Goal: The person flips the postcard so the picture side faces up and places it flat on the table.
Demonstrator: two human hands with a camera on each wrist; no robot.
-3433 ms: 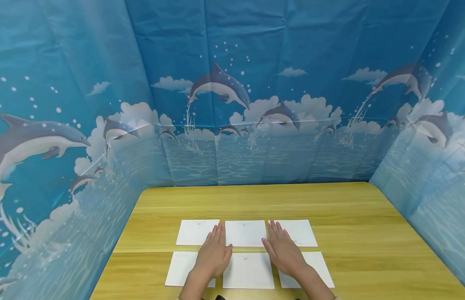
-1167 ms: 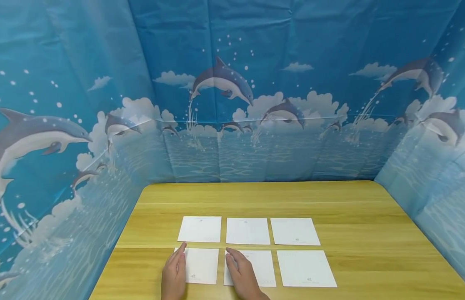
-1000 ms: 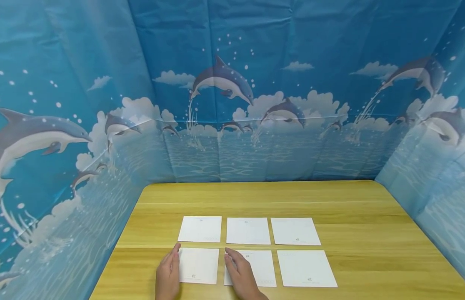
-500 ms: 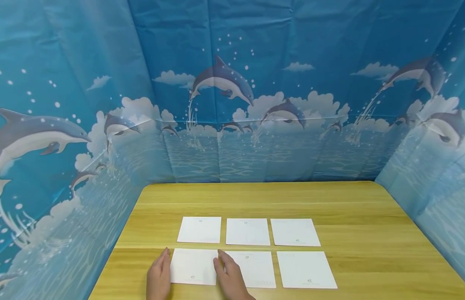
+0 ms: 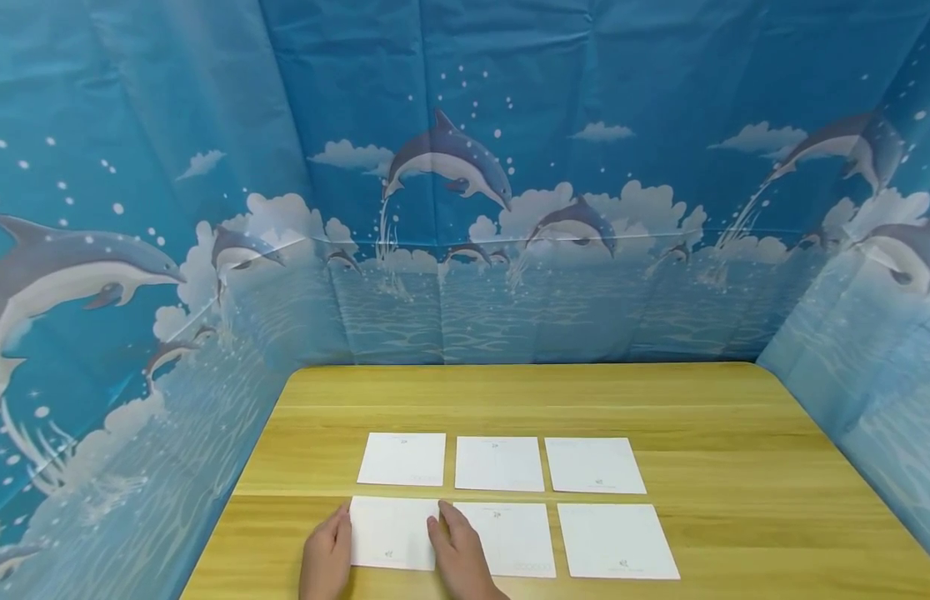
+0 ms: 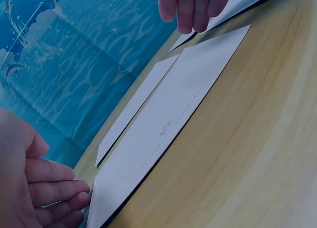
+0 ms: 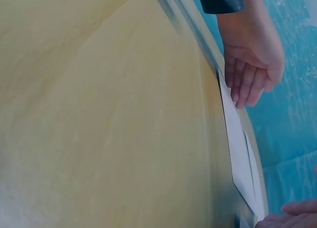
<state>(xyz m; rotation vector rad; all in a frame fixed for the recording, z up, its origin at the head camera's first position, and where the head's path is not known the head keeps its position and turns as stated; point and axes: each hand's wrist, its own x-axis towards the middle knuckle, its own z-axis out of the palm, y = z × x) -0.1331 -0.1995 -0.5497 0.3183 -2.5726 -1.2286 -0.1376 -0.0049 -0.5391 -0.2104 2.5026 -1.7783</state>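
Note:
Several white cards lie on the table, and my hands flank the front-left card (image 5: 393, 533), which has a small printed mark near its lower edge. My left hand (image 5: 326, 554) is upright at its left edge, fingertips against or very close to it. On the other side, my right hand (image 5: 462, 552) has its fingers by the right edge, covering part of the front-middle card (image 5: 513, 542). The left wrist view shows the left hand (image 6: 44, 188) with extended fingers beside the card (image 6: 148, 134). Only part of the right hand (image 7: 292, 215) shows in the right wrist view.
The front-right card (image 5: 618, 542) completes the near row. Behind lie the back-left card (image 5: 402, 459), back-middle card (image 5: 498, 464) and back-right card (image 5: 595, 466). A dolphin-print curtain (image 5: 495, 317) surrounds the wooden table (image 5: 742, 475) at its back and sides.
Both hands have come from the upper middle of the cards to the front-left card. Lately the right hand moved left to its right edge; the left hand moved outward, then slightly back in.

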